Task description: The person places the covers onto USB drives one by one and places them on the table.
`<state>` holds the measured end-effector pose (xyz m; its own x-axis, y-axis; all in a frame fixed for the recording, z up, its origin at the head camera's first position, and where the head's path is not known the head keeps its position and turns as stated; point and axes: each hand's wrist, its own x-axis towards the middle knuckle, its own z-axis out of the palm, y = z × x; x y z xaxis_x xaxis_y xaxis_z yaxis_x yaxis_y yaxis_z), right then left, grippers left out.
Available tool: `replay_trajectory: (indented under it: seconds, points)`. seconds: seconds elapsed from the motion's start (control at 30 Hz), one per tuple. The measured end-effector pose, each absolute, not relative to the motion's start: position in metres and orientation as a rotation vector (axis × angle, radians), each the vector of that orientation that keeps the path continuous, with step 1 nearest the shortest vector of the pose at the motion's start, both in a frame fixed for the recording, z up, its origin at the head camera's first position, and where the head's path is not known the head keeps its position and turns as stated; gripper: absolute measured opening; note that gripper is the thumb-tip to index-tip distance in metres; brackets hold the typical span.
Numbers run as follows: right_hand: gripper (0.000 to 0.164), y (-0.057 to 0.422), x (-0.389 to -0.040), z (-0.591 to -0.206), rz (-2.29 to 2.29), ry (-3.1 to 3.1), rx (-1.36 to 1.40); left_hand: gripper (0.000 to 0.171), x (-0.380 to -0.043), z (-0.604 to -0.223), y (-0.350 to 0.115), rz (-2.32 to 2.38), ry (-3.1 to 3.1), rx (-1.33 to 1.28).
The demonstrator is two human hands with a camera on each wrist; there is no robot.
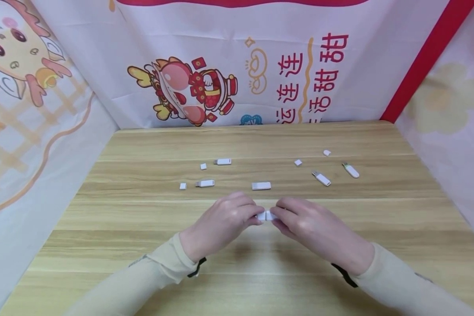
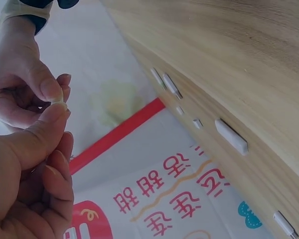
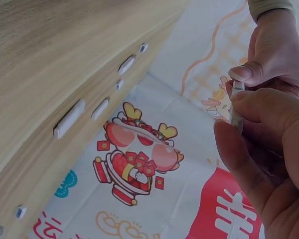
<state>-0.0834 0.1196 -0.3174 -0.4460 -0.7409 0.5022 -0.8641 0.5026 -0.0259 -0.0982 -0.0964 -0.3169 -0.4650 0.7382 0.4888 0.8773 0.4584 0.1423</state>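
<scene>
Both hands meet above the front middle of the table. My left hand pinches a small white cap between thumb and fingertips. Facing it, my right hand grips a white USB stick, mostly covered by the fingers. A thin gap line shows between cap and stick in the head view. In the left wrist view the fingertips hide nearly all of both pieces. Just beyond the hands lies a capped USB stick.
To the left lie two uncapped USB sticks with loose caps beside them. Two more uncapped sticks and their caps lie on the right. Printed cloth hangs along the back and sides of the wooden table.
</scene>
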Motion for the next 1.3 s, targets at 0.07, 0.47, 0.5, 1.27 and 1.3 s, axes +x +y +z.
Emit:
replay_trajectory:
  seconds: [0.07,0.47,0.5,1.27,1.3]
  points:
    - [0.021,0.118,-0.085,-0.318,0.377,-2.324,1.327,0.018,-0.1,-0.318,-0.097,-0.539,-2.364,-1.373]
    - [0.018,0.114,-0.112,-0.327,0.527,-2.351,1.324,0.02,-0.121,-0.327,-0.099,-0.626,-2.439,-1.313]
    - [0.018,0.114,-0.116,-0.327,0.528,-2.365,1.319,0.02,-0.125,-0.328,-0.099,-0.635,-2.451,-1.303]
    - [0.01,0.109,-0.233,-0.343,0.61,-2.958,1.15,0.01,-0.238,-0.351,-0.077,-0.64,-3.022,-1.008]
    - [0.01,0.109,-0.237,-0.345,0.605,-2.97,1.149,0.01,-0.242,-0.353,-0.076,-0.646,-3.033,-1.002]
